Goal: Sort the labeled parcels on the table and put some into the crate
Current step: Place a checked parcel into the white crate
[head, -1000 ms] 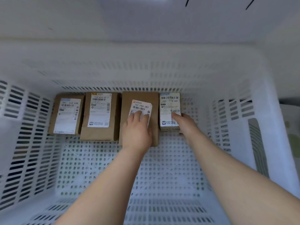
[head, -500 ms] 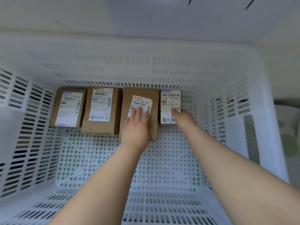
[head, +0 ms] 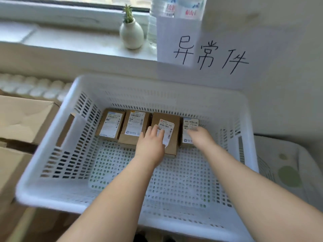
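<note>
Along the left edge of the frame, stacked cardboard cartons (head: 26, 119) stood just beside the white slotted crate (head: 122, 84), which filled the centre. Four brown parcels lay flat in a row against the crate's far wall, side by side, with their white labels facing up.

The first parcel (head: 111, 124) was the leftmost and sat just beside the larger second parcel (head: 134, 127). Neither of my hands touched either one. Above them, in the upper centre, a pale vase (head: 131, 34) holding a small green plant stood on the window sill (head: 78, 41).

My left hand (head: 151, 145) reached in from the lower edge and rested palm down on the third parcel (head: 173, 137). Its fingers were straight and close together, with the tips on that parcel's label.

The fourth parcel (head: 190, 124) was the narrowest and the rightmost, and lay just beside the third. My right hand (head: 201, 137) lay on its near half with the fingers extended over the label, curled round nothing that I could see. Motion blur hid the fingertips.

In the upper right, a white paper sign (head: 209, 55) bearing three handwritten black characters stood behind the crate. At the right edge, a pale patterned cloth (head: 286, 173) with green spots lay beside the crate's right wall.
</note>
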A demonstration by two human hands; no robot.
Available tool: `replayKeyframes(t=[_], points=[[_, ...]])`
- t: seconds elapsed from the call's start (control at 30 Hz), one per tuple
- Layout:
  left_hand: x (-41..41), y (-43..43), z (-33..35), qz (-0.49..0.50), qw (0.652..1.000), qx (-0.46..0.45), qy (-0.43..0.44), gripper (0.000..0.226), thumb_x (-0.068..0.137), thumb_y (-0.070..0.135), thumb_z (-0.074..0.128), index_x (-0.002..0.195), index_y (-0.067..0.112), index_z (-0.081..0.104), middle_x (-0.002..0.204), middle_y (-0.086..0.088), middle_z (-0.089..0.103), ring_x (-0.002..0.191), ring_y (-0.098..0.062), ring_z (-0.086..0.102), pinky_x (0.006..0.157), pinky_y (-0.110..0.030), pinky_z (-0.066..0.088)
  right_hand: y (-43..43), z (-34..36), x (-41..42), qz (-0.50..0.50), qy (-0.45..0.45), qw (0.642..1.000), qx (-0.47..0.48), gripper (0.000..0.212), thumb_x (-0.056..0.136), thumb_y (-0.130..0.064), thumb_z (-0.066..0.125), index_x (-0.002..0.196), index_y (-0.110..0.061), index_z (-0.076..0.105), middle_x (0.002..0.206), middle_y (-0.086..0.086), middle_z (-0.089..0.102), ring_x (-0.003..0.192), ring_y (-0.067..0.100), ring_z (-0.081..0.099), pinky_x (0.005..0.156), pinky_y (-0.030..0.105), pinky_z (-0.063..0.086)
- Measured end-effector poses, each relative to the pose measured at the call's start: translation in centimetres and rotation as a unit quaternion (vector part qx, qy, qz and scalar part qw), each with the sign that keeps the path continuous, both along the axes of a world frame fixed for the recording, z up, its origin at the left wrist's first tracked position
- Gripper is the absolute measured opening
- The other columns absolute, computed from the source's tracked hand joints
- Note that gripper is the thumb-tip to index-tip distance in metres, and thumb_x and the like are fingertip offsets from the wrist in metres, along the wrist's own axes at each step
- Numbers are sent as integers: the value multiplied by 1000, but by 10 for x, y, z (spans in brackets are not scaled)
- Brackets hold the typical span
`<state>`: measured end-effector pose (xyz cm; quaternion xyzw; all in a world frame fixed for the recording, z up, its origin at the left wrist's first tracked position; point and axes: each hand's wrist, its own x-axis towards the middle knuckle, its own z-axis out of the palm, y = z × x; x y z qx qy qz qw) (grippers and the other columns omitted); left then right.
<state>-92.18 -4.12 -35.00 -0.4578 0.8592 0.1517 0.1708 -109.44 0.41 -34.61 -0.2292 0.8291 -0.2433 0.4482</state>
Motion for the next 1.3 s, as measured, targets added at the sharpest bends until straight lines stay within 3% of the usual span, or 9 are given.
replayKeyframes(t=[0.1, 0.37, 0.43, 0.57, 0.77, 0.97, 1.1, 1.23, 1.3], points=[[12, 8, 30, 8, 1000, -19, 13, 62, 110, 34, 36, 163, 19, 9, 171, -8, 4, 157, -28, 4, 125, -47, 15, 1, 32, 22, 53, 16, 998, -31, 52, 106, -28, 52, 153, -9, 42, 156, 9, 45, 141, 28, 44, 110, 35, 37], [99, 35, 96, 119, 991, -56, 26, 59, 111, 34, 30, 163, 20, 8, 171, -6, 4, 158, -24, 0, 127, -49, 3, 3, 111, 107, 191, 30, 977, -92, 46, 102, -32, 57, 145, -18, 52, 149, 6, 53, 132, 23, 53, 110, 38, 43], [134, 42, 109, 159, 983, -80, 47, 56, 111, 32, 30, 163, 20, 12, 171, -5, 7, 158, -24, 1, 128, -49, 1, 2, 126, 136, 224, 32, 968, -104, 45, 102, -32, 57, 145, -20, 53, 146, 5, 55, 126, 21, 55, 103, 35, 44], [200, 52, 127, 224, 964, -126, 66, 54, 109, 29, 32, 161, 19, 18, 169, -6, 15, 157, -24, 6, 128, -48, -1, 4, 147, 194, 265, 25, 955, -129, 44, 102, -29, 58, 144, -18, 54, 143, 8, 57, 126, 24, 56, 103, 37, 45], [321, 83, 154, 308, 932, -168, 89, 52, 108, 26, 36, 158, 21, 25, 167, -5, 21, 156, -22, 10, 127, -47, 2, 20, 176, 312, 319, 4, 934, -162, 42, 102, -26, 58, 143, -16, 54, 135, 4, 63, 107, 20, 65, 79, 33, 57], [476, 143, 157, 370, 913, -155, 76, 53, 108, 28, 34, 159, 21, 20, 169, -4, 16, 156, -22, 9, 127, -43, 4, 55, 186, 468, 329, -5, 927, -180, 39, 100, -27, 61, 138, -19, 59, 134, 4, 63, 114, 21, 62, 99, 41, 53], [569, 183, 160, 385, 909, -149, 59, 52, 108, 26, 34, 159, 20, 23, 168, -4, 17, 155, -22, 12, 126, -41, 6, 85, 185, 573, 363, -8, 913, -187, 38, 98, -29, 61, 136, -23, 61, 136, 4, 63, 121, 19, 60, 104, 38, 48], [642, 207, 167, 409, 897, -154, 64, 52, 108, 30, 37, 158, 21, 25, 167, -2, 20, 155, -21, 14, 126, -41, 9, 98, 186, 654, 386, -11, 902, -191, 43, 96, -27, 63, 138, -21, 60, 136, 5, 63, 120, 21, 62, 102, 39, 49], [679, 212, 168, 421, 892, -149, 65, 53, 108, 31, 37, 158, 21, 25, 168, -2, 19, 155, -21, 13, 126, -42, 10, 99, 187, 693, 395, -12, 898, -193, 42, 96, -27, 62, 138, -22, 60, 136, 2, 62, 116, 22, 63, 92, 36, 52]])
